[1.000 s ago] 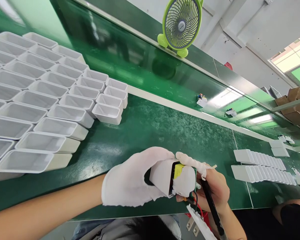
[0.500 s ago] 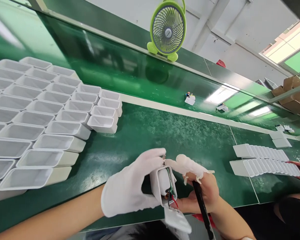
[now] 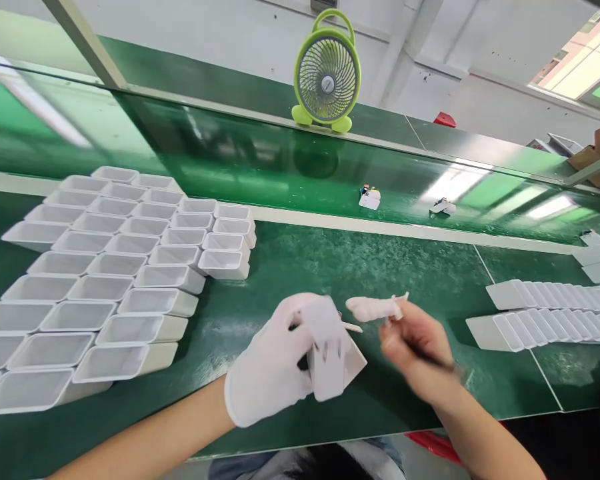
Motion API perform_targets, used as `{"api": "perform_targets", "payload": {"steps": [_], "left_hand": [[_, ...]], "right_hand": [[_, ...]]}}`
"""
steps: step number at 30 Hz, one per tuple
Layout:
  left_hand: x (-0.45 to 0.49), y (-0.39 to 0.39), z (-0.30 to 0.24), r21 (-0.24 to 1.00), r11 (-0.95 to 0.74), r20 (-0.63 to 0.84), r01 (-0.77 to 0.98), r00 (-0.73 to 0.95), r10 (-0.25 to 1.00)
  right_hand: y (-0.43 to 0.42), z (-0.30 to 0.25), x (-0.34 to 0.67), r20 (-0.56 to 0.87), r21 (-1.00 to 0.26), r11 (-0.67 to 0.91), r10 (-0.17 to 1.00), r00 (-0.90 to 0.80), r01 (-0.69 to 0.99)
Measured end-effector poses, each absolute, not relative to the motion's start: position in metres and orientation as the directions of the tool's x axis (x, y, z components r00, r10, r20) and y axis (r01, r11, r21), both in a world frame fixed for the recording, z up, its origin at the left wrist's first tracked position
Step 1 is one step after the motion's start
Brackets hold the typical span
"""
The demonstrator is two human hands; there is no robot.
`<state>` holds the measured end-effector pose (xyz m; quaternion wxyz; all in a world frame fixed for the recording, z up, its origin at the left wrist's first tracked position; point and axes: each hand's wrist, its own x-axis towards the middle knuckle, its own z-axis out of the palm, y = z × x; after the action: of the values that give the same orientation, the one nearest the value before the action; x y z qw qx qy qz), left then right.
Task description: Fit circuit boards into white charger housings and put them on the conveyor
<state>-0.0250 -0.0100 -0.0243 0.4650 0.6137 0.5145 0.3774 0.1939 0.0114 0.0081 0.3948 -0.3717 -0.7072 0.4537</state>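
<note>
The left hand point(image 3: 273, 363), in a white glove, is gripping a white case point(image 3: 355, 365) over the tabletop point(image 3: 290, 260), with a slotted white piece point(image 3: 327, 373) overlapping it. The right hand point(image 3: 420, 340) is holding a slim dark tool point(image 3: 437, 360), blurred, its white-wrapped finger point(image 3: 373, 308) pointing toward the case but not touching. Positioning the slotted piece against the case is seemingly the step in hand; any next move is probably calling for a steady left grip. That piece is hiding much of the case. Open-topped boxes point(image 3: 160, 360) are crowding the left, nested cases point(image 3: 505, 332) are lining the right, and a green fan point(image 3: 327, 83) is standing behind.
</note>
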Motion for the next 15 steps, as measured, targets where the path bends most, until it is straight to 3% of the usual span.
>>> {"api": "perform_targets", "payload": {"steps": [2,5,9,13,15], "left_hand": [[-0.028,-0.004,-0.018,0.949,-0.036,-0.009,0.314,0.14,0.99],[-0.03,0.002,-0.014,0.946,0.115,-0.144,0.304,0.073,0.987],[-0.027,0.006,-0.016,0.933,0.346,-0.355,0.101,0.087,0.931],[-0.026,0.008,-0.023,0.918,0.386,-0.375,-0.087,0.121,0.919],[-0.026,0.009,-0.025,0.911,0.39,-0.375,-0.135,0.12,0.919]], "right_hand": [[0.023,0.011,0.198,0.151,-0.985,0.168,0.94,-0.307,0.029],[0.036,0.013,0.202,0.076,-0.995,0.061,0.972,-0.22,-0.076],[0.038,0.013,0.199,0.101,-0.995,0.1,0.985,-0.138,-0.018],[0.027,0.019,0.187,0.082,-0.996,0.073,0.978,-0.192,-0.055],[0.02,0.023,0.179,0.142,-0.988,0.151,0.958,-0.248,0.02]]}}
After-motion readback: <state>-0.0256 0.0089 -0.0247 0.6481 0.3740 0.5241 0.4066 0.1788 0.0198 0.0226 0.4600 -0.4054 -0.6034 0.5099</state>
